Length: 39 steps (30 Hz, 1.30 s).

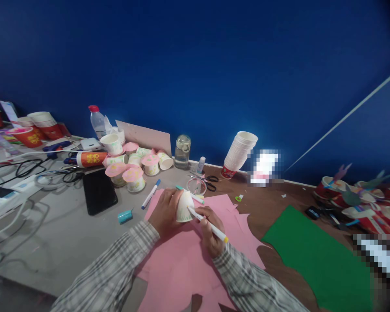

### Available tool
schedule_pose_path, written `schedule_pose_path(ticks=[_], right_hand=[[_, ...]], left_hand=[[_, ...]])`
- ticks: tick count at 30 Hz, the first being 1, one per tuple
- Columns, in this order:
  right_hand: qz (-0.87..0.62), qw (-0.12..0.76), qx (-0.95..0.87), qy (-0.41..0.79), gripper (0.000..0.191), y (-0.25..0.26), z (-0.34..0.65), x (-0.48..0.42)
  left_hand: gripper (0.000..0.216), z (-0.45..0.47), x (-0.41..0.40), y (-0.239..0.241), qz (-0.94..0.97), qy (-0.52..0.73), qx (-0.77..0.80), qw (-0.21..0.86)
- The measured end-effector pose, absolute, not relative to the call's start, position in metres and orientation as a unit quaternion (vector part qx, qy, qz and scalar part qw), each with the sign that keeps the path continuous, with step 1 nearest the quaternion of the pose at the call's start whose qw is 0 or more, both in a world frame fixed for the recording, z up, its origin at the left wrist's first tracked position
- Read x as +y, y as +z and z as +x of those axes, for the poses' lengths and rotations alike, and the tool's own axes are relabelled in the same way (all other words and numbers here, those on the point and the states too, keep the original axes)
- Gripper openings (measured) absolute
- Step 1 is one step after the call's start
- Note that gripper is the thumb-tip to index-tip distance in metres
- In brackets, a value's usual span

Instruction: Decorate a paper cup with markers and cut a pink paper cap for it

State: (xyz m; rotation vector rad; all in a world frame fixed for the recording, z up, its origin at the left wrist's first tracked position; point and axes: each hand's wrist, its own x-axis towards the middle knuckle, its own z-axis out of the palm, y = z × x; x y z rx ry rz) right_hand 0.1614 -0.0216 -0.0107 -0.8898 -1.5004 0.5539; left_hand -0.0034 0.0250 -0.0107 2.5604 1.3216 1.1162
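Note:
My left hand is closed around a white paper cup, steadying it above the pink paper. Green strokes run along the cup's lower edge. In my right hand is a white marker with a yellow end, its tip at the cup's side. Just behind the cup lies a green-tipped marker, partly hidden. A blue-and-white marker rests left of my left hand, at the pink paper's edge.
Pink-topped paper cups cluster at the back left, near a black phone and cables. Behind the work stand a glass jar, scissors and a tilted cup stack. Green paper lies to the right.

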Motion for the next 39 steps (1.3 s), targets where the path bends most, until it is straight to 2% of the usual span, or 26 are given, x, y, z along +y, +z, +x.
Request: schedule_pose_path(ticks=[22, 39], right_hand=[[-0.404, 0.606, -0.646, 0.226, 0.022, -0.011, 0.1603, -0.0205], [-0.42, 0.611, -0.628, 0.238, 0.027, -0.0078, 0.159, -0.0252]], left_hand=[[0.082, -0.0036, 0.0253, -0.0129, 0.834, 0.347, 0.429, 0.028], [0.08, -0.0044, 0.0249, -0.009, 0.838, 0.35, 0.419, 0.021]])
